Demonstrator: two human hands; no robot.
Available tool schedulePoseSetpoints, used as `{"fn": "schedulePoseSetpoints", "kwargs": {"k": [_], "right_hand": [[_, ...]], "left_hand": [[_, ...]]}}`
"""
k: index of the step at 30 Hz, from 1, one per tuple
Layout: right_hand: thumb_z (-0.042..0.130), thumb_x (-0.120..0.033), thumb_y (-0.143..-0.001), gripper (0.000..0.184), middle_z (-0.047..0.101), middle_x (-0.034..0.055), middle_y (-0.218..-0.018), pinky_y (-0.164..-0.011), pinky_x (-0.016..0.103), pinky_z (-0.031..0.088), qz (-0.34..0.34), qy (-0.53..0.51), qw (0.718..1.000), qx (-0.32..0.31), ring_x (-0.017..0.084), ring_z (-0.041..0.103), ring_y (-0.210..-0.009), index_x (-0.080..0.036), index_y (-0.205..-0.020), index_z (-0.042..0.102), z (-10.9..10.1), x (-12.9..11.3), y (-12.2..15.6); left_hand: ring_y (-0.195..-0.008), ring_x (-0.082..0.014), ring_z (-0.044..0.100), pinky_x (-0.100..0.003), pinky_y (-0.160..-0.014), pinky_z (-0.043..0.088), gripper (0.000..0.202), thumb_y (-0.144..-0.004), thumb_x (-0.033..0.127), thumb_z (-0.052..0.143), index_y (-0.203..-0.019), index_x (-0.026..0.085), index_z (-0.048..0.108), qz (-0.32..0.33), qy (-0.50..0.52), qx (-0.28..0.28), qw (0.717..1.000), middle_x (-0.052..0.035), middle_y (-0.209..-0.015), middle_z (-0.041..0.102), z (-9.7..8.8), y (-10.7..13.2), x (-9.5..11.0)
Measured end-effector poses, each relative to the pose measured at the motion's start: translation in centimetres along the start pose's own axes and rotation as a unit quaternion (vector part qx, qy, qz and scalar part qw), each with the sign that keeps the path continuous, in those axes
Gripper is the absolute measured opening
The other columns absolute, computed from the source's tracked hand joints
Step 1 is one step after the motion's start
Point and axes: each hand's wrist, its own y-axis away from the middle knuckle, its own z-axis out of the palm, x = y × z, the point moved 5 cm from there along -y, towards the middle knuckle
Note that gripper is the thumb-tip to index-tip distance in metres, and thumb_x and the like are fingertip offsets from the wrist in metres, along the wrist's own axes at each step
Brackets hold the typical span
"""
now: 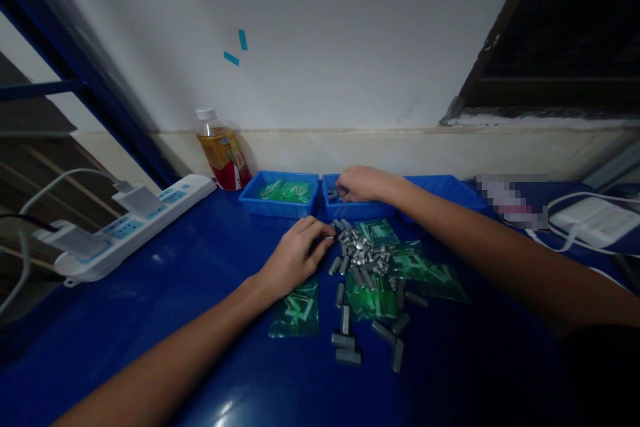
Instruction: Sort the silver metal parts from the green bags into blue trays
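Observation:
My left hand is closed in a pinch, with a small silver metal piece at its fingertips. It hovers at the left edge of a pile of short metal pieces. My right hand reaches into the middle blue bin, its fingers curled down among grey metal pieces; what they grip is hidden. Longer grey metal bars lie scattered nearer me. Green plastic bags with metal parts lie around the pile, one green bag just below my left wrist.
A left blue bin holds green bags. Another blue bin stands behind my right forearm. A drink bottle is against the wall. A power strip with plugs lies left; a white adapter and cables lie right.

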Motion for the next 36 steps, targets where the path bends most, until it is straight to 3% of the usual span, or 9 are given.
{"fn": "schedulePoseSetpoints", "kwargs": {"k": [7, 11, 14, 20, 24, 27, 30, 34, 36], "right_hand": [[0.061, -0.024, -0.076, 0.017, 0.070, 0.0045, -0.089, -0.061, 0.025, 0.035, -0.076, -0.048, 0.996, 0.013, 0.018, 0.061, -0.078, -0.021, -0.091, 0.069, 0.3, -0.4, -0.7], [0.062, -0.038, -0.079, 0.029, 0.068, 0.0115, -0.096, -0.062, 0.027, 0.036, -0.018, 0.005, 0.998, 0.061, 0.024, 0.062, -0.085, -0.018, -0.100, 0.065, -0.1, -0.4, -0.8], [0.057, -0.048, -0.083, 0.037, 0.068, 0.0143, -0.094, -0.063, 0.029, 0.037, 0.044, -0.019, 0.997, 0.066, 0.026, 0.062, -0.085, -0.015, -0.097, 0.067, 0.0, 0.7, -0.3], [0.068, -0.032, -0.075, 0.022, 0.070, 0.0088, -0.084, -0.061, 0.026, 0.037, 0.071, -0.091, 0.993, 0.015, 0.022, 0.062, -0.076, -0.017, -0.091, 0.070, 1.4, 2.5, 0.8], [0.068, -0.022, -0.073, 0.011, 0.070, 0.0070, -0.077, -0.059, 0.026, 0.036, 0.055, -0.112, 0.992, 0.019, 0.020, 0.062, -0.072, -0.017, -0.082, 0.072, 1.5, 2.1, 0.0], [0.062, -0.018, -0.078, 0.014, 0.071, 0.0053, -0.081, -0.062, 0.024, 0.039, 0.040, -0.133, 0.989, 0.041, 0.018, 0.062, -0.074, -0.018, -0.087, 0.072, 0.9, 1.6, 0.0], [0.052, -0.019, -0.086, 0.020, 0.070, 0.0045, -0.090, -0.069, 0.023, 0.042, 0.037, -0.180, 0.975, 0.125, 0.015, 0.061, -0.078, -0.017, -0.096, 0.069, -0.3, 0.8, 2.2], [0.048, -0.021, -0.089, 0.019, 0.066, 0.0057, -0.087, -0.070, 0.027, 0.045, 0.028, -0.256, 0.909, 0.327, 0.015, 0.059, -0.077, -0.015, -0.097, 0.064, -1.2, -2.1, 8.6], [0.055, -0.023, -0.086, 0.022, 0.064, 0.0078, -0.092, -0.075, 0.031, 0.045, -0.024, -0.224, 0.919, 0.324, 0.019, 0.057, -0.085, -0.013, -0.105, 0.060, -0.4, -4.8, 10.8]], "left_hand": [[-0.093, -0.0186, 0.055, -0.033, -0.084, 0.045, 0.014, -0.090, 0.021, 0.047, -0.097, 0.018, 0.059, 0.007, 0.013, -0.012, 1.000, -0.0055, -0.096, 0.061, 0.2, -0.1, 0.0], [-0.093, -0.0184, 0.055, -0.032, -0.085, 0.044, 0.014, -0.090, 0.021, 0.047, -0.097, 0.017, 0.059, 0.008, 0.016, -0.017, 1.000, -0.0058, -0.096, 0.061, 0.2, 0.0, 0.1], [-0.093, -0.0185, 0.055, -0.032, -0.084, 0.044, 0.015, -0.090, 0.020, 0.047, -0.097, 0.017, 0.059, 0.007, 0.017, -0.019, 1.000, -0.0061, -0.096, 0.061, 0.2, 0.1, 0.2], [-0.092, -0.0189, 0.055, -0.033, -0.083, 0.044, 0.015, -0.091, 0.021, 0.046, -0.096, 0.017, 0.059, 0.012, 0.012, -0.034, 0.999, -0.0058, -0.094, 0.060, 0.4, -0.1, 0.3], [-0.092, -0.0187, 0.055, -0.032, -0.083, 0.043, 0.014, -0.091, 0.021, 0.046, -0.096, 0.017, 0.059, 0.015, 0.013, -0.026, 0.999, -0.0055, -0.094, 0.061, 0.4, -0.2, 0.3], [-0.091, -0.0182, 0.056, -0.032, -0.082, 0.044, 0.014, -0.090, 0.021, 0.048, -0.100, 0.017, 0.057, 0.004, 0.016, -0.008, 1.000, -0.0053, -0.094, 0.061, 0.3, 0.0, 0.1], [-0.087, -0.0168, 0.057, -0.030, -0.079, 0.045, 0.018, -0.089, 0.022, 0.050, -0.106, 0.017, 0.052, -0.026, 0.039, 0.019, 0.999, -0.0044, -0.093, 0.061, -0.1, 0.2, -0.3], [-0.079, -0.0136, 0.058, -0.026, -0.071, 0.045, 0.021, -0.092, 0.025, 0.046, -0.111, 0.018, 0.045, -0.045, 0.109, 0.047, 0.992, -0.0011, -0.087, 0.060, -0.4, 0.4, -0.5], [-0.078, -0.0129, 0.059, -0.025, -0.071, 0.045, 0.023, -0.092, 0.025, 0.046, -0.114, 0.018, 0.041, -0.031, 0.141, 0.040, 0.989, -0.0001, -0.085, 0.059, -0.2, 0.4, -0.3]]}}
